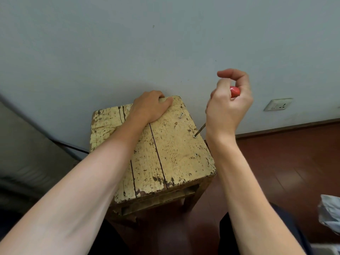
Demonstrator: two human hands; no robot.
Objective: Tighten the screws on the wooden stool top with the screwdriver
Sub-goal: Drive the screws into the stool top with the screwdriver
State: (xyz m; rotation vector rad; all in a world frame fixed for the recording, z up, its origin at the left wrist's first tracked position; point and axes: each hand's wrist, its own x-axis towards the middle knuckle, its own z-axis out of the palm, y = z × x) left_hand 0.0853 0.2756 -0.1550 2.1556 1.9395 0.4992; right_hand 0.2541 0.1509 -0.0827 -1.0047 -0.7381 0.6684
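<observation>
A worn wooden stool top with flaking yellow paint stands against the wall. My left hand grips its far edge, fingers curled over it. My right hand grips a screwdriver with a red handle; its thin metal shaft slants down to a screw near the stool's right edge. A second screw sticks up farther back, tilted. A third screw sits flush, nearer to me on the right side.
A pale wall rises right behind the stool, with a socket plate low on the right. Dark red floor lies to the right. A grey mattress-like edge is at left, crumpled plastic at far right.
</observation>
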